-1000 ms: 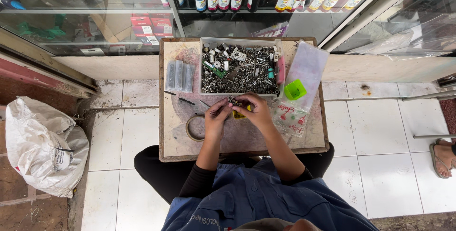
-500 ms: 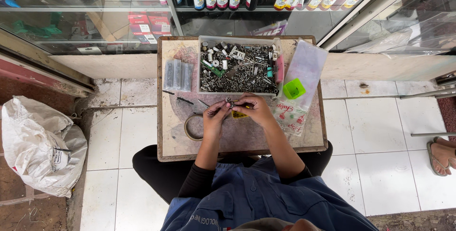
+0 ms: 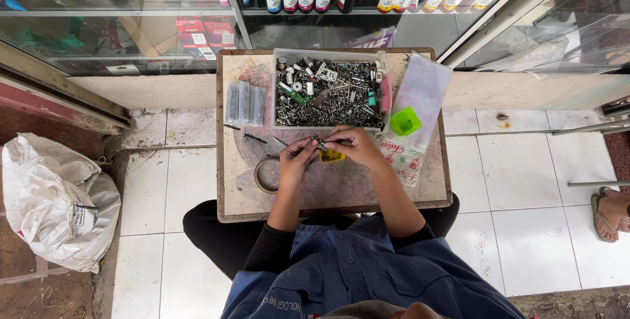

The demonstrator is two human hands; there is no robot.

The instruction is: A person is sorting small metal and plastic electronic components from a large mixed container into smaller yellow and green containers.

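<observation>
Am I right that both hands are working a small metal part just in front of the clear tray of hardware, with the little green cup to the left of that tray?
Not quite: in the head view the green cup sits to the right of the clear tray, on a plastic bag. The rest holds: left hand and right hand work a small metal part in front of the tray.

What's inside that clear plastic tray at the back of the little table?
The clear plastic tray holds a heap of small metal parts, mostly grey, with a few green and red bits. Whatever lies beneath the heap is covered.
</observation>
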